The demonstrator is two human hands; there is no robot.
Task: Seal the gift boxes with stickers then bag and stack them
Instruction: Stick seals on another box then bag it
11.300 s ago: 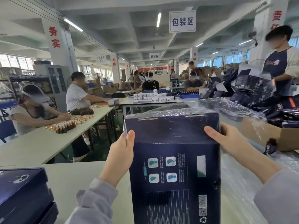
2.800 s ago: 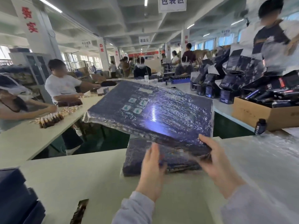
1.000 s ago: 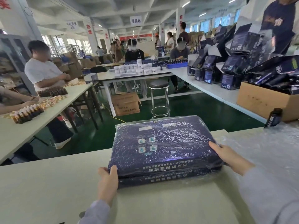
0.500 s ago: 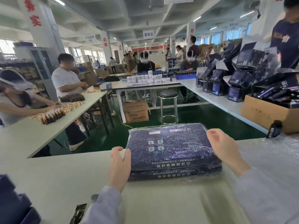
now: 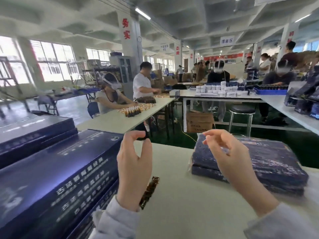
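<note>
Two dark blue gift boxes in clear plastic bags (image 5: pixel 269 163) lie stacked flat at the right of the white table (image 5: pixel 186 200). A pile of unbagged dark blue gift boxes (image 5: pixel 57 169) fills the left of the table. My left hand (image 5: pixel 134 166) hovers above the table beside that pile, fingers loosely curled, holding nothing. My right hand (image 5: pixel 233 159) hangs in the air over the near left corner of the bagged stack, fingers loosely bent, holding nothing. A dark brown sticker strip (image 5: pixel 149 192) lies on the table just right of my left wrist.
Beyond the table's far edge is green floor with a cardboard carton (image 5: pixel 199 122) and a black stool (image 5: pixel 241 116). A second table (image 5: pixel 131 119) with small brown bottles stands behind left, where two people sit working. More dark boxes (image 5: pixel 303 99) stand on the right-hand table.
Both hands have let go of the bagged stack and lifted off it. The view has swung left, so the stack now sits at the right and the unbagged pile shows large at left.
</note>
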